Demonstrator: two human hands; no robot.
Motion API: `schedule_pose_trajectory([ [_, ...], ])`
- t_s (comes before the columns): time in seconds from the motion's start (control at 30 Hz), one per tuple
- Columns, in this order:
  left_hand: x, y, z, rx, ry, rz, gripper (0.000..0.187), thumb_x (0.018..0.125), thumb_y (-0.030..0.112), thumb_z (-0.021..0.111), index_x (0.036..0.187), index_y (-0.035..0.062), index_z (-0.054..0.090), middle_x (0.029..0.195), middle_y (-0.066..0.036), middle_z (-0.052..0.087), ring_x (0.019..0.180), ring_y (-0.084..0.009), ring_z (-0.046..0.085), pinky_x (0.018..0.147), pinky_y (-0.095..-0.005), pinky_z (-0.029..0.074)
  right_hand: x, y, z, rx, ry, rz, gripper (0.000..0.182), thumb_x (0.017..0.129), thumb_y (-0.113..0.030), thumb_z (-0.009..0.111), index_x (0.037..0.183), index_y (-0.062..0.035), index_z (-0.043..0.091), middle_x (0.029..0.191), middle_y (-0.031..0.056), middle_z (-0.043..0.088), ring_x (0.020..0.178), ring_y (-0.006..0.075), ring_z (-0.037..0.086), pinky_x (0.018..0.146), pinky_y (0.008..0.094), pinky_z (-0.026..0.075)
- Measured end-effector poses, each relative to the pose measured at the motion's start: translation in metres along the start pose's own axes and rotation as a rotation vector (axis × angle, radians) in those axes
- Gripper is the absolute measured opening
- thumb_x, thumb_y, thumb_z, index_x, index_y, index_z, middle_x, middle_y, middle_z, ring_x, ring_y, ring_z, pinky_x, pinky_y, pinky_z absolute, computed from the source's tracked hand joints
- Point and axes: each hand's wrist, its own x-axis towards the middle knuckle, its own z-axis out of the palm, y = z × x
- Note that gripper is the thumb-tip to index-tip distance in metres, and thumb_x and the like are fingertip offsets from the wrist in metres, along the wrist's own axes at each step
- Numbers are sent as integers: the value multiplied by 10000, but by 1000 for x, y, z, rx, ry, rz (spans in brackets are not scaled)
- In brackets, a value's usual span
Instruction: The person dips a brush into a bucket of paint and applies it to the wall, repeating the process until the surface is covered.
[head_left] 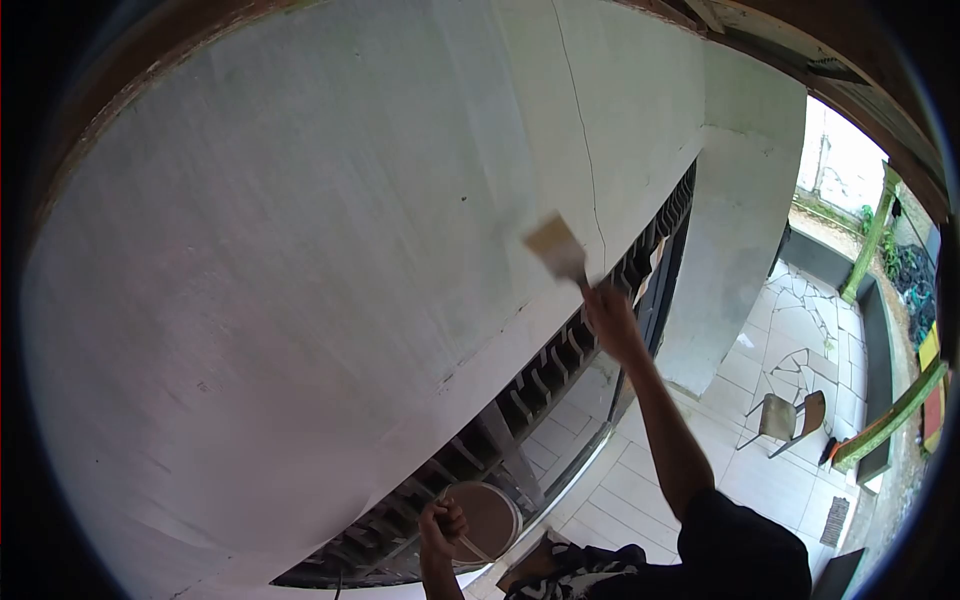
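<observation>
My right hand [610, 312] is wrapped around the handle of a wide flat paintbrush [557, 249]. Its pale bristles point up and left, close to the wall [330, 220], over the edge of a darker, wet-looking stretch. Low in the view, my left hand [443, 525] is closed in a fist on the thin handle of a round bucket [515, 508]. The bucket hangs beside the fist, its open top facing me, with a brownish-grey inside. A thin crack [583, 125] runs down the wall to the right of the brush.
Below the wall runs a dark opening with a patterned metal grille [530, 395] and glass. Far below lies a tiled floor [640, 480] with a chair [778, 415] and a small mat [834, 521]. Green posts [875, 240] stand at the right, and roof beams [800, 45] cross overhead.
</observation>
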Motion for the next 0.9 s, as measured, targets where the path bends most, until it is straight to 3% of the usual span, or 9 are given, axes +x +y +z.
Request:
schedule_pose_trajectory([
  [0.03, 0, 1, 2, 4, 17, 3, 44, 770, 182, 474, 768, 138, 477, 582, 58, 229, 455, -71, 191, 417, -239, 184, 37, -42, -13, 302, 29, 168, 263, 970, -187, 522, 1184, -36, 494, 705, 147, 568, 570, 259, 519, 589, 393, 418],
  [0.07, -1, 2, 3, 8, 13, 6, 44, 770, 182, 474, 768, 138, 477, 582, 58, 229, 455, -71, 191, 417, -239, 184, 69, -72, -26, 329, 70, 145, 297, 967, -153, 526, 1236, -40, 471, 717, 154, 569, 602, 244, 533, 606, 374, 436],
  [0.1, -1, 4, 3, 1, 11, 9, 45, 767, 180, 474, 772, 135, 477, 582, 56, 229, 456, -73, 194, 418, -241, 186, 97, -97, -34, 425, 172, -41, 367, 969, -113, 506, 1327, -75, 431, 707, 152, 562, 609, 229, 542, 612, 358, 442],
  [0.23, -8, 14, 6, -15, 39, 40, 48, 759, 174, 470, 779, 130, 477, 583, 49, 228, 457, -79, 202, 419, -248, 193, 190, -146, -53, 205, 322, -392, 382, 961, -53, 483, 1323, -164, 537, 877, 185, 656, 719, 280, 637, 720, 372, 493],
  [0.33, -9, 20, 2, -11, 28, 61, 48, 757, 172, 466, 780, 132, 476, 582, 46, 228, 457, -81, 201, 419, -254, 194, 233, -160, -55, 261, 330, -418, 348, 952, -58, 492, 1270, -161, 592, 956, 203, 664, 801, 324, 652, 770, 388, 499],
  [0.43, -11, 23, 5, -22, 48, 75, 47, 758, 172, 464, 780, 132, 474, 581, 47, 226, 455, -80, 197, 418, -254, 189, 248, -179, -61, 183, 247, -288, 369, 947, -64, 488, 1287, -178, 578, 926, 204, 660, 804, 335, 648, 747, 399, 497],
  [0.53, -9, 24, 2, 7, 30, 83, 47, 758, 170, 460, 780, 131, 472, 579, 48, 222, 455, -80, 189, 418, -252, 187, 250, -163, -45, 123, 279, -400, 379, 944, -71, 483, 1289, -196, 580, 879, 209, 650, 767, 334, 636, 721, 415, 493],
  [0.73, -7, 23, 4, -14, 50, 71, 50, 757, 167, 458, 786, 130, 478, 576, 54, 221, 455, -75, 183, 420, -250, 184, 158, -102, -14, 162, 316, -386, 441, 896, 26, 516, 1270, -190, 610, 706, 201, 562, 661, 315, 590, 703, 369, 493],
  [0.9, -2, 24, 7, 31, 51, 59, 46, 756, 168, 459, 785, 132, 467, 579, 56, 223, 457, -74, 187, 423, -249, 186, 224, -166, -48, 203, 310, -389, 395, 901, -9, 524, 1257, -155, 611, 801, 226, 613, 661, 347, 586, 673, 380, 487],
])
